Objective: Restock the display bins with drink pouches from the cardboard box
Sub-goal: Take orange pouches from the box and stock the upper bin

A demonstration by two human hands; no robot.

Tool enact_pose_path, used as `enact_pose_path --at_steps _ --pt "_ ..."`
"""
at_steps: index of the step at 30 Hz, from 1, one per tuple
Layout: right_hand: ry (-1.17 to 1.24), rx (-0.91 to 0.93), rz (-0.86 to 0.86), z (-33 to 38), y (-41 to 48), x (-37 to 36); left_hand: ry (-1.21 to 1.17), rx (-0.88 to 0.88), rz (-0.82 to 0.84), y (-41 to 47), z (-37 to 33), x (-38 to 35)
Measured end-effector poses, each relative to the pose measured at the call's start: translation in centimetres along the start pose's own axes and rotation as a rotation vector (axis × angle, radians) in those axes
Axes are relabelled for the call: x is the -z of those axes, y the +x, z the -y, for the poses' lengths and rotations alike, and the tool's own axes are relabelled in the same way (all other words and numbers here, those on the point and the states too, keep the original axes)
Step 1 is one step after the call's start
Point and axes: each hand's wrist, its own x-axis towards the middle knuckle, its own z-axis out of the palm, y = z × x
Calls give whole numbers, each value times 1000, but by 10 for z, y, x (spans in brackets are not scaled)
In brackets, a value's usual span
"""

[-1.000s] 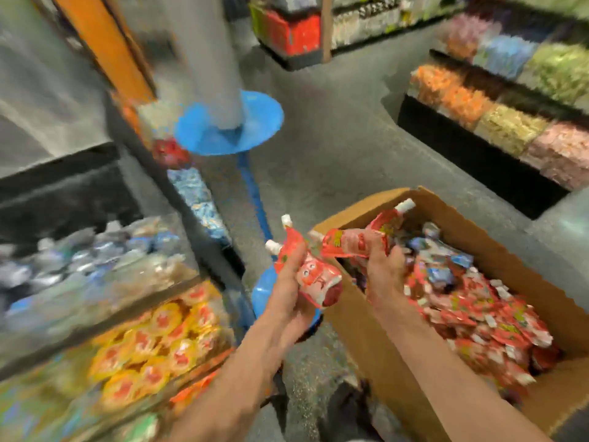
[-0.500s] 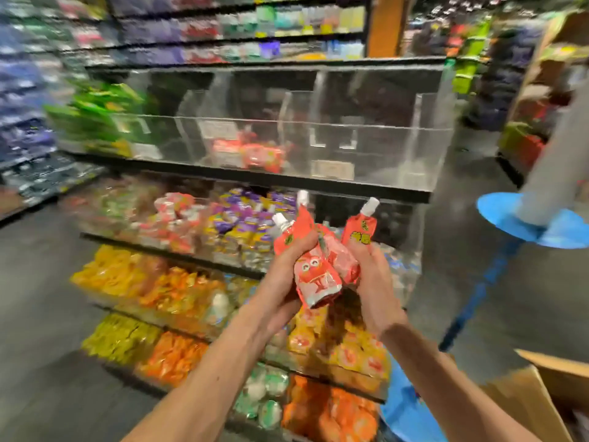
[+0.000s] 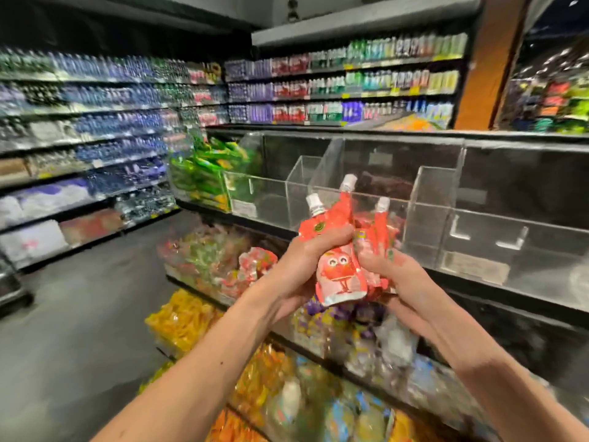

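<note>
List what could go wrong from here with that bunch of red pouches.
1. Both hands, left hand and right hand, squeeze several red pouches in one bunch; one may slip and fall into the lower bins.
2. The clear top bin has dividers, so pouches might land in the wrong compartment.

One head-worn wide-angle view, looking forward and slightly down; close over both forearms, facing the clear display bins (image 3: 424, 224); drink shelves (image 3: 344, 87) far behind.

Both hands (image 3: 344, 269) clutching red pouches (image 3: 342, 275), clear bins (image 3: 427, 215) behind
</note>
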Motion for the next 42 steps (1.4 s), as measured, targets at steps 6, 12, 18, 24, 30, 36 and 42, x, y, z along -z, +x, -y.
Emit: enact_pose_path --at_steps 6,12,18,24,30,36,42 --pt "-9 209 -353 15 75 -6 -113 1 11 71 -18 21" --pt "-187 230 -468 42 128 -4 -71 -36 76 125 -44 38" --pt "-457 238 -524 68 168 0 0 29 174 180 -83 48" --pt "-336 96 -470 84 198 26 81 -29 60 228 -93 57" --pt "-1012 -137 -752 77 231 55 246 -237 -51 265 -90 68" --pt "-1282 -450 -814 67 266 64 354 -192 -54 287 -91 77" --pt "-1377 -796 -526 59 299 65 330 -120 28 291 -94 81"
